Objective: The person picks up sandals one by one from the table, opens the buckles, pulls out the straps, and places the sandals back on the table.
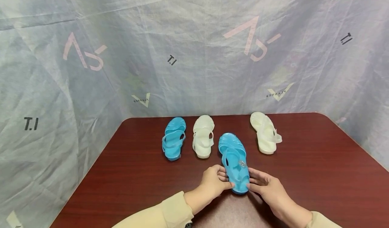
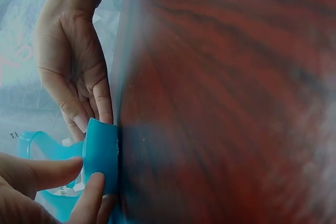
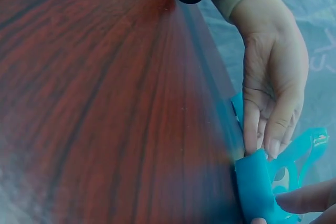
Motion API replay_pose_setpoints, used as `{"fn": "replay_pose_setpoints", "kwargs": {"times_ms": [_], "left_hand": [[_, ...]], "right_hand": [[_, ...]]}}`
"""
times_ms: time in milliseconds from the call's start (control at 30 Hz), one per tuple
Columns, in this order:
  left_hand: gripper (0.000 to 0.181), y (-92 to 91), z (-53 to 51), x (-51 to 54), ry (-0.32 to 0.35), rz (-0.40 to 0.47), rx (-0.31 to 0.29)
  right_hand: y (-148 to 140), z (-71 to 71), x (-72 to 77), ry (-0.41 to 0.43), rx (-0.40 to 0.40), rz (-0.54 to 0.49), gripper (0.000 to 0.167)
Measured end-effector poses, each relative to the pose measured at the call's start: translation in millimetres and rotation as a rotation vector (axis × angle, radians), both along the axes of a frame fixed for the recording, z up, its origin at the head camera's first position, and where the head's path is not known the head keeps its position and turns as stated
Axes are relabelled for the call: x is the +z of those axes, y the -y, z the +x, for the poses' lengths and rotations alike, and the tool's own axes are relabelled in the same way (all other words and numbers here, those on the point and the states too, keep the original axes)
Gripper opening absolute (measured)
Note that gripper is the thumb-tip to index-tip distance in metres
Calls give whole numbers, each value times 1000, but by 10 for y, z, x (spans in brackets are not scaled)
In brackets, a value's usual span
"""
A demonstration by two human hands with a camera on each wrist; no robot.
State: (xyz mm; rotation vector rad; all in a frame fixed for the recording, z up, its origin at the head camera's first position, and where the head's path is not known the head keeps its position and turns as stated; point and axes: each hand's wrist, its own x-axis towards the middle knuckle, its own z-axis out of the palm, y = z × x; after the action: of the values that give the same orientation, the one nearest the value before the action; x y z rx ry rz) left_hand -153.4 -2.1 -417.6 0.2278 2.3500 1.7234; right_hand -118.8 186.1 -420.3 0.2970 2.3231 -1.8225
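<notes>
My left hand (image 1: 212, 180) and right hand (image 1: 271, 187) stand one on each side of the nearest blue sandal (image 1: 234, 165), both clamped on its heel end with the thumbs at the rim and the other fingers along the sides. It sits close in front of me, near the middle of the table (image 1: 127, 184), its toe pointing away and a little to my left, with a clear buckle (image 1: 242, 163) on its right side; I cannot tell whether its sole rests fully on the wood. Beyond my hands, farther back and to the left, lies the other blue sandal (image 1: 174, 138), and just beside it a white sandal (image 1: 203, 136), both toe-away. A second white sandal (image 1: 265, 135) lies to the right of the one I hold, well apart from the first white one, slanted with its toe toward the back left and its strap sticking out to the right. My pale yellow sleeves (image 1: 177, 207) reach in from below. Behind the table hangs a grey cloth (image 1: 194, 79) printed with pink marks, black letters and pale yellow V shapes.
</notes>
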Motion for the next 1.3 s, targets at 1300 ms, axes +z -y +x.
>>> {"fn": "replay_pose_setpoints", "kwargs": {"times_ms": [1300], "left_hand": [[35, -50, -133, 39, 2, -103, -9]], "right_hand": [[1, -65, -2, 24, -13, 21, 63]]}}
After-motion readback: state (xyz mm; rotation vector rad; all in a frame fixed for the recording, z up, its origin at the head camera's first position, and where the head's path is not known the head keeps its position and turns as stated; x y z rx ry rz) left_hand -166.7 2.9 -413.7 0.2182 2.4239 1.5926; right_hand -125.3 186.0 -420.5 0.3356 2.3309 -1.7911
